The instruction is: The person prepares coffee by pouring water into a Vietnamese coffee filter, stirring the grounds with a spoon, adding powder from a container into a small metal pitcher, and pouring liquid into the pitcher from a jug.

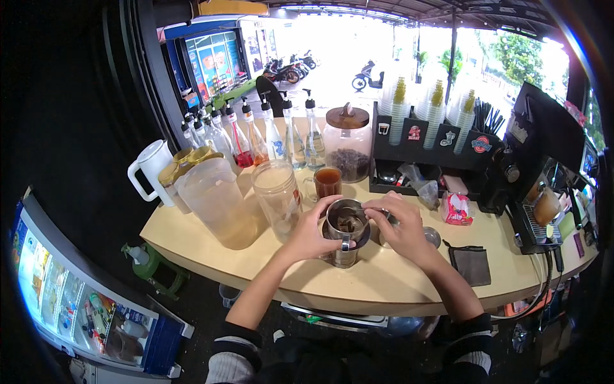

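Observation:
My left hand wraps around the side of a stainless steel pitcher, thumb near its handle. Inside the pitcher is something brown; its exact nature is hard to make out. Over the rim, my right hand pinches the thin metal handle of what looks like a spoon, its lower end dipping into the pitcher. Just behind stands a glass mug of reddish-brown drink. A clear jar is close to my left hand. Partly hidden beside my right hand lies a small round metal piece.
Left on the counter are a large plastic pitcher and a white jug. Pump bottles and a wooden-lidded jar line the back. Rightward are a cup rack, a tissue pack, a dark cloth and an espresso machine.

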The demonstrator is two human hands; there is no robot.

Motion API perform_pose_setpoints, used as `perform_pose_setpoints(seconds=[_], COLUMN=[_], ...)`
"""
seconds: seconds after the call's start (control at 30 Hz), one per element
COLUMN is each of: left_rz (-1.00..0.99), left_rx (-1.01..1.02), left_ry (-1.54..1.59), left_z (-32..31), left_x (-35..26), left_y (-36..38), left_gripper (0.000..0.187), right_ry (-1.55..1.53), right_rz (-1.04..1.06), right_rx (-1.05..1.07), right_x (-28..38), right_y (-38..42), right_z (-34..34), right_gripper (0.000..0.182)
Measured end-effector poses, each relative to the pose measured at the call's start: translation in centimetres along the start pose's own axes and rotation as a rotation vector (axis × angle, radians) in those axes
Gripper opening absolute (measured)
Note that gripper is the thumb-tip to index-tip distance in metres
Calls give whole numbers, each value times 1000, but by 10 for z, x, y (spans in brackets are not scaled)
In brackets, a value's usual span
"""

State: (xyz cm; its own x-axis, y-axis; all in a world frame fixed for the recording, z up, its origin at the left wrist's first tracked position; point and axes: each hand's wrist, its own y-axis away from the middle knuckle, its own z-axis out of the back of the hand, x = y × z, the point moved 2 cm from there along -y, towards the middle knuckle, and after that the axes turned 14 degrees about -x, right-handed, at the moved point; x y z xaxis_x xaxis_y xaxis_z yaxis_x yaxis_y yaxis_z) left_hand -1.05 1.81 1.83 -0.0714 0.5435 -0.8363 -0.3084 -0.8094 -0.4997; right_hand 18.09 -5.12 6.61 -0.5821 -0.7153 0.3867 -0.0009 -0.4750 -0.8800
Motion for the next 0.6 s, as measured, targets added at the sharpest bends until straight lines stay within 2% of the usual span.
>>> perform_pose_setpoints(seconds=[0.07,0.17,0.2,0.23,0.3,0.33,0.37,0.43,0.47,0.6], left_rz=[-70,-107,-140,-136,-202,-293,-291,-500,-589,-591], left_rx=[134,173,100,106,99,49,49,69,20,-72], left_ry=[-4,30,68,68,-203,-182,-180,-575,-574,-613], left_z=[14,36,38,38,32,21,16,5,1,-1], left_x=[11,-2,-14,-25,-43,-51,-56,-62,-60,-57], left_y=[-4,-12,-12,-14,-17,-15,-14,-12,-13,-15], left_gripper=[89,83,70,70,57,39,39,25,14,10], right_ry=[18,37,25,14,3,-32,-66,-96,-126,-9], right_rz=[2,14,7,0,-21,-6,10,-47,-100,-184], right_rx=[7,10,10,11,12,17,22,52,78,-3], right_x=[0,-1,-1,0,3,5,6,13,14,-25], right_y=[-2,-6,-8,-10,-14,-15,-16,-16,-15,6], right_z=[0,-2,-4,-5,-10,-13,-13,-6,-3,40], right_gripper=[13,11,10,10,10,11,11,12,12,15])
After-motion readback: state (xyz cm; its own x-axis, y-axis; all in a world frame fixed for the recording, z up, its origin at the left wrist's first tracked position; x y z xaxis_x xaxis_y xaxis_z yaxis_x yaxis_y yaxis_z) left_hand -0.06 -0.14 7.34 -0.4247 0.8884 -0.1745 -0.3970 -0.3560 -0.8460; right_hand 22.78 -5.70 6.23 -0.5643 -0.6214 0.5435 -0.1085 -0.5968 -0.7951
